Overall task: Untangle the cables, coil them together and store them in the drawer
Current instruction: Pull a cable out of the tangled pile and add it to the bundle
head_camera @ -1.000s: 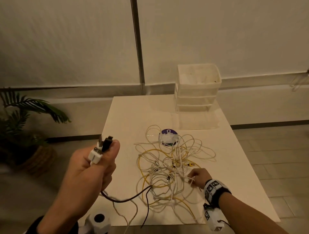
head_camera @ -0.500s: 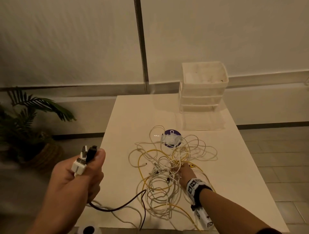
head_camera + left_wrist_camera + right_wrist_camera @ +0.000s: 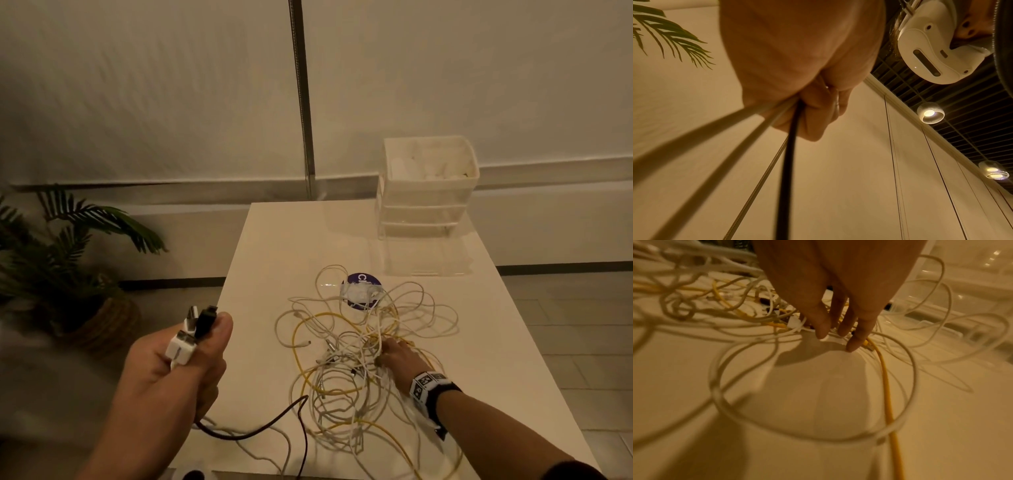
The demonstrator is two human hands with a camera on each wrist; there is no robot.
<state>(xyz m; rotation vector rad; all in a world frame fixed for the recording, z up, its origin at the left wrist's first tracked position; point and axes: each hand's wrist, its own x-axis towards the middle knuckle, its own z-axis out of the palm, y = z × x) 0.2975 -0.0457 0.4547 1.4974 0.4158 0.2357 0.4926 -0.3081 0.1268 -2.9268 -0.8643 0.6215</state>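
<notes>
A tangle of white and yellow cables [image 3: 346,373] lies in the middle of the white table [image 3: 274,240]. My left hand [image 3: 181,363], raised off the table's left side, grips several cable ends: a white plug [image 3: 180,347] and a black plug [image 3: 205,322] stick out above the thumb. Its black cable [image 3: 257,432] [image 3: 789,162] and white cables [image 3: 715,146] trail down to the tangle. My right hand [image 3: 399,354] [image 3: 840,335] reaches into the pile, its straight fingertips [image 3: 823,331] touching cables beside a yellow cable [image 3: 885,382]. The drawer unit [image 3: 426,205] stands at the far right.
A purple disc [image 3: 359,278] lies under the far side of the tangle. A potted plant [image 3: 68,260] stands on the floor to the left. A clear drawer [image 3: 428,257] sits pulled out in front of the unit. Bare tabletop shows at far left and near right.
My right hand has slid from the tangle's near right edge forward into its middle. My left hand, still holding the plugs, has dropped a little and drifted left.
</notes>
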